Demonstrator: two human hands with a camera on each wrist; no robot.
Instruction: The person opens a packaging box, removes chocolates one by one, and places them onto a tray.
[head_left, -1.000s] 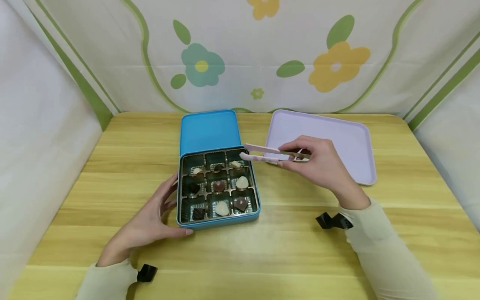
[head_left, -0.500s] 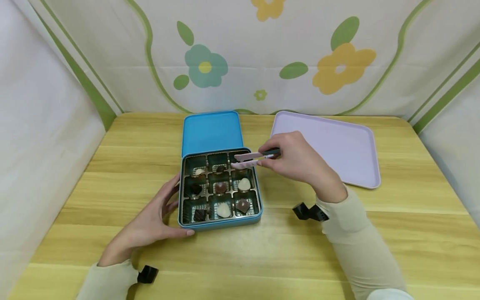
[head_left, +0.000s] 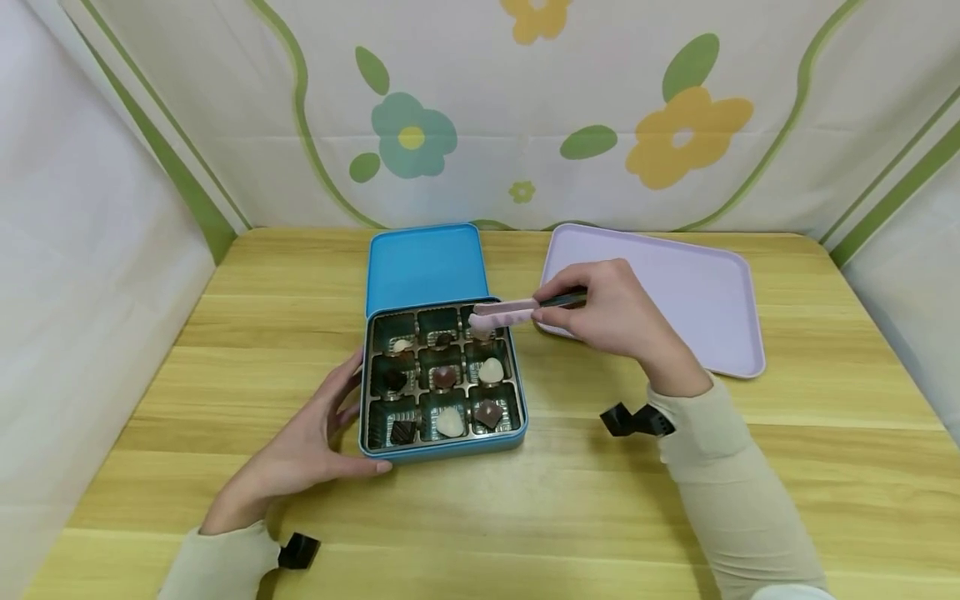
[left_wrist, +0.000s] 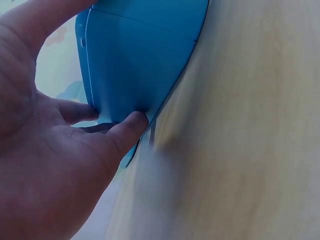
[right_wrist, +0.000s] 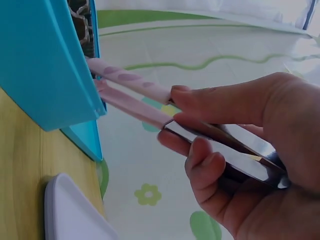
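Observation:
A blue tin [head_left: 457, 450] stands on the table with its lid [head_left: 427, 268] folded back. Chocolates sit in its divided insert, among them a white one [head_left: 491, 371] and a dark striped one [head_left: 403, 431]. My left hand [head_left: 300, 442] holds the tin at its front left corner, thumb along the front and fingers on the left side. My right hand [head_left: 607, 312] pinches metal tongs [head_left: 502, 317] with pink tips, the thumb opposite the fingers. The tips reach over the back right compartment, above a pale chocolate; whether they grip it I cannot tell.
A lilac tray [head_left: 690, 292] lies at the back right of the wooden table [head_left: 525, 508], partly behind my right hand. Fabric with printed flowers [head_left: 414, 137] hangs behind the table, and white cloth stands at both sides.
My right hand has moved left, bringing the tong tips over the back right compartment, then shifted slightly back right. The tong arms are closer together than at first. My left hand stays on the tin.

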